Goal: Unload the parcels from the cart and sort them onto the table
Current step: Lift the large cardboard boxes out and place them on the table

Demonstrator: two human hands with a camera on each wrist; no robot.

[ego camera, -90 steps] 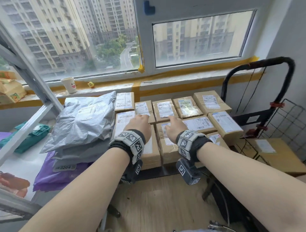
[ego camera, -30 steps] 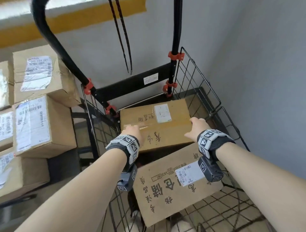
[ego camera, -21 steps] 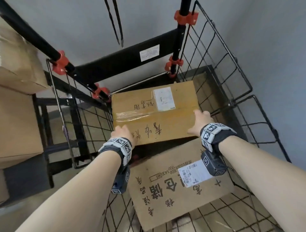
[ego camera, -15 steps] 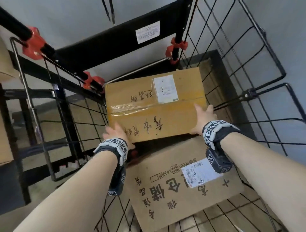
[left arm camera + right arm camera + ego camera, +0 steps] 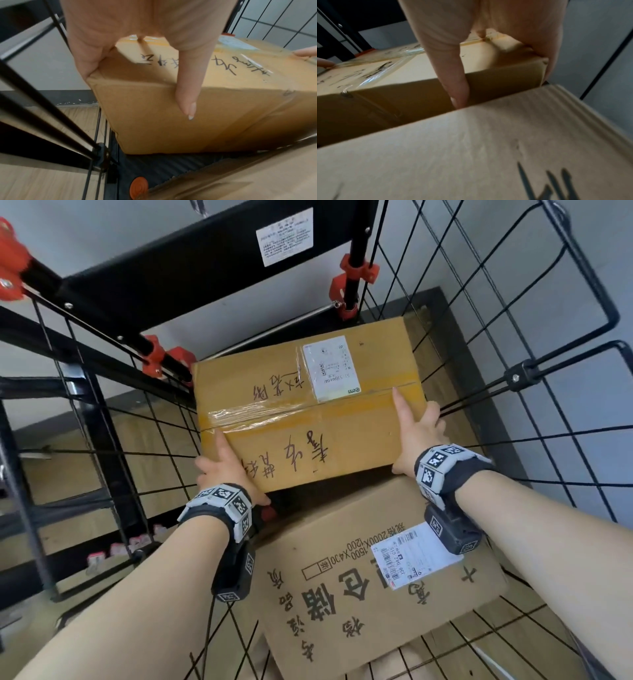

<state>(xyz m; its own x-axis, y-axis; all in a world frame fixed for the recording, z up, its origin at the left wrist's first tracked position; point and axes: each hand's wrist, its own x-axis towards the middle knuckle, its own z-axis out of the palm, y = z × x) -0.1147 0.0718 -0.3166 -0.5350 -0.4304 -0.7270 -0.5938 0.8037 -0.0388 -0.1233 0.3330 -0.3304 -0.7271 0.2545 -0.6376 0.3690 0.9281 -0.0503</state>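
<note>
Wire cart (image 5: 534, 313) holds two cardboard boxes. Biggest is the printed flat box (image 5: 359, 587) at the near side. Behind it sits the smaller taped parcel (image 5: 308, 409). Left hand (image 5: 222, 470) grips its near left corner, and right hand (image 5: 416, 436) grips its near right corner.

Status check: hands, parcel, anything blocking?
Left hand and right hand grip the taped box at its near corners. Box inside cart. Larger box lies right below, wire sides close.
</note>
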